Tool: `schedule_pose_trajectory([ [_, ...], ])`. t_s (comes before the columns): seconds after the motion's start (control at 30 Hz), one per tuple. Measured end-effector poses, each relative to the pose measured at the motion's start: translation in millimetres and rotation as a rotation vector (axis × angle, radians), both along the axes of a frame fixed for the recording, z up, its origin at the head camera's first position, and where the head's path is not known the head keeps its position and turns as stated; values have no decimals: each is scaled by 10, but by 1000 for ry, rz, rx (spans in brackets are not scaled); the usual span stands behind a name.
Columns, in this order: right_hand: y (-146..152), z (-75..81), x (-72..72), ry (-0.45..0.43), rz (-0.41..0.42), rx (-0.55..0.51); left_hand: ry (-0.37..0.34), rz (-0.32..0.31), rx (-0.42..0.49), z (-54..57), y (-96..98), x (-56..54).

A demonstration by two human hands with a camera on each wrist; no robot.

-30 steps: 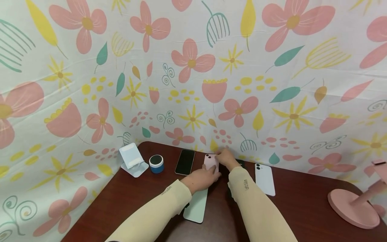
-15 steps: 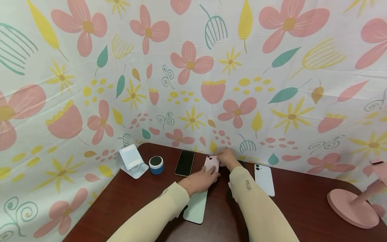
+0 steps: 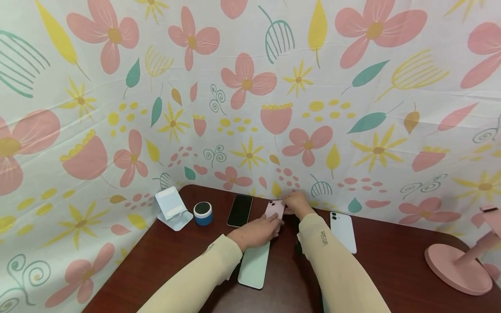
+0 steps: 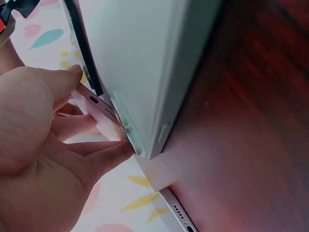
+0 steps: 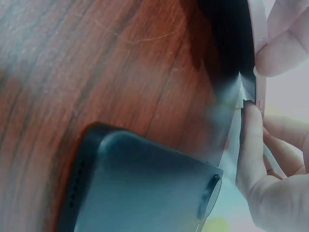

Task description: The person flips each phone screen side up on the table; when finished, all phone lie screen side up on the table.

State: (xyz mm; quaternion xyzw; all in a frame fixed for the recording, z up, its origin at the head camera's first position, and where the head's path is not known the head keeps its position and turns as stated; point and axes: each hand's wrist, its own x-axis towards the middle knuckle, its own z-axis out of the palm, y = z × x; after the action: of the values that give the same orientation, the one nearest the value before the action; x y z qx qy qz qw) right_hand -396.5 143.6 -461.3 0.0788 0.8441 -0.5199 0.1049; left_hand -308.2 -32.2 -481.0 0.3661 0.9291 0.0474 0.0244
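Observation:
A pink phone (image 3: pixel 275 208), camera side up, lies at the back middle of the table between both hands. My left hand (image 3: pixel 256 232) grips its near end; in the left wrist view the thumb and fingers hold the pink phone (image 4: pixel 99 108) near its charging port. At the far right corner my right hand (image 3: pixel 297 204) pinches the phone's side, and in the right wrist view a fingertip sits at its pink edge (image 5: pixel 260 92). A mint-green phone (image 3: pixel 253 271) lies just in front, partly under the left wrist.
A black-screened phone (image 3: pixel 240 211) lies left of the pink one. A white phone (image 3: pixel 343 232) lies at right. Mostly hidden under the right arm is a dark phone (image 5: pixel 145 183). A white folding stand (image 3: pixel 172 208), blue-and-white round container (image 3: pixel 203 214) and pink lamp base (image 3: pixel 458 269) flank them.
The pink phone has shifted slightly to the right. My left hand has drawn back a little to the left, and my right hand has shifted slightly right at the phone's corner.

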Motion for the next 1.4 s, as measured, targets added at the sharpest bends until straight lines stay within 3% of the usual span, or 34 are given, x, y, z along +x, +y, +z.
schedule_pose_trajectory([
  [0.33,10,-10,-11,33,-51,-100,-75,43,137,0,-24,-32],
  [0.77,58,48,-14,-34,-23,-266,-333,119,353,60,-108,-17],
  [0.93,68,32,-14,-66,-25,-322,-359,136,393,63,-140,-13],
  [1.2,35,-72,13,-88,-17,-444,-430,186,511,-42,-205,-58],
  [1.4,24,-94,24,-81,-7,-466,-484,207,602,-43,-217,-75],
])
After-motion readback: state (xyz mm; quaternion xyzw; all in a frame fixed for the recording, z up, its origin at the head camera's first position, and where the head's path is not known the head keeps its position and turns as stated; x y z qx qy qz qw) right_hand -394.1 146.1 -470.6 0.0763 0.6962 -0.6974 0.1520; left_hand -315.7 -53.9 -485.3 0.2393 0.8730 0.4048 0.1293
